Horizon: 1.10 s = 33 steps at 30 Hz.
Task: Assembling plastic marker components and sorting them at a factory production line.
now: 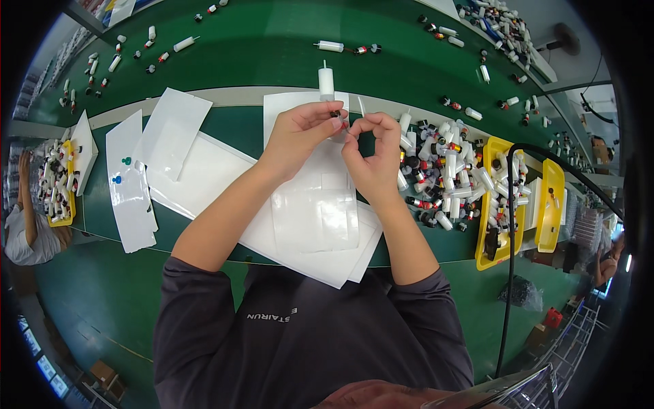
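Observation:
My left hand pinches a small dark and red part between thumb and fingertips, above the white sheets. Meeting it from the right, my right hand has its thumb and forefinger pressed together at the lower end of that part. What exactly its fingertips grip is too small to make out. Just beyond my left fingertips is a white cylinder with a thin nozzle, pointing away from me. A thin white stick shows above my right hand; I cannot tell whether it is held.
A heap of white cylinders and small red-black parts lies right of my hands, beside a yellow tray. Loose pieces dot the green conveyor belt. White cards lie left. A black cable arches at right.

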Motion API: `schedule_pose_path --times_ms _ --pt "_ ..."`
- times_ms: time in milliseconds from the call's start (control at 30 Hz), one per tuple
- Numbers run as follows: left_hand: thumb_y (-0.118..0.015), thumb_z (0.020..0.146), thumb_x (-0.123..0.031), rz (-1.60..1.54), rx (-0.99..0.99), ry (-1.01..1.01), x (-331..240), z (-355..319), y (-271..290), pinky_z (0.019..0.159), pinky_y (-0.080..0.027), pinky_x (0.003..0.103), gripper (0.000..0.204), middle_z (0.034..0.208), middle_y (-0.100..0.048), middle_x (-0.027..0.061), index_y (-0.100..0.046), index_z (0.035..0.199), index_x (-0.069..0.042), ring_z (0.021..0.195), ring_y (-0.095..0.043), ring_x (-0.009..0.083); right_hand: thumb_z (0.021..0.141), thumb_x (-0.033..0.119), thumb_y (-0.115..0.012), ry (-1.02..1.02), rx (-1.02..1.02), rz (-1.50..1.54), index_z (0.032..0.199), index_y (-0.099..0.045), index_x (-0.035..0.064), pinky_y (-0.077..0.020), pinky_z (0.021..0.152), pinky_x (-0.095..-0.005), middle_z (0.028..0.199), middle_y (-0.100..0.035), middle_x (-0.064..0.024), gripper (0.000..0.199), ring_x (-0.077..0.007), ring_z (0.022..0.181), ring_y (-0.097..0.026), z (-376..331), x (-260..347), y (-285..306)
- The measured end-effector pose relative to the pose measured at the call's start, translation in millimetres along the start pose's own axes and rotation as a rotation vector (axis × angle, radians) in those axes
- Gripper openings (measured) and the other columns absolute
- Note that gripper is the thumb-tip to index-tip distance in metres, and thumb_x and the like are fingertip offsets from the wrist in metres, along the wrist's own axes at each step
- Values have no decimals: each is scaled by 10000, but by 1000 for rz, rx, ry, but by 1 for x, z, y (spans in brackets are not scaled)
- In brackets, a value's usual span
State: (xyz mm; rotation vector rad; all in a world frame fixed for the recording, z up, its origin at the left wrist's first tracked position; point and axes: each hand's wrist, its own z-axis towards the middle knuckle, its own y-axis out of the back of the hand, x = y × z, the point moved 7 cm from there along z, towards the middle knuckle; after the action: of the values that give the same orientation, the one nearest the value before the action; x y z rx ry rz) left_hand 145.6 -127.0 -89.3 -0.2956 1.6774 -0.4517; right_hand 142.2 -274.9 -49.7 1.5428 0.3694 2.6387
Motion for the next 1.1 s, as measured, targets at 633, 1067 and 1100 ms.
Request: schedule_pose_path --times_ms 633,1067,1100 --pt "-639 889 92 136 41 -4 0 -1 -6 973 -556 329 438 1226 -676 151 -609 1322 30 1089 -672 193 927 48 -644 -638 187 669 973 -624 28 -437 829 -267 999 -622 -16 54 -100 874 -544 2 -26 3" --pt "-687 884 63 320 4 -70 3 -4 -11 962 -551 307 421 1327 -637 139 -628 1300 28 1117 -659 187 940 44 -632 -592 24 544 999 -631 7 -476 770 -231 920 -672 -34 70 -88 828 -622 -5 -38 -4" --pt "-685 888 57 316 8 -62 3 -4 -11 966 -549 311 415 1328 -637 139 -629 1299 28 1115 -659 186 941 42 -633 -586 23 507 1001 -630 7 -481 767 -229 921 -672 -34 70 -84 825 -624 -5 -38 -4"
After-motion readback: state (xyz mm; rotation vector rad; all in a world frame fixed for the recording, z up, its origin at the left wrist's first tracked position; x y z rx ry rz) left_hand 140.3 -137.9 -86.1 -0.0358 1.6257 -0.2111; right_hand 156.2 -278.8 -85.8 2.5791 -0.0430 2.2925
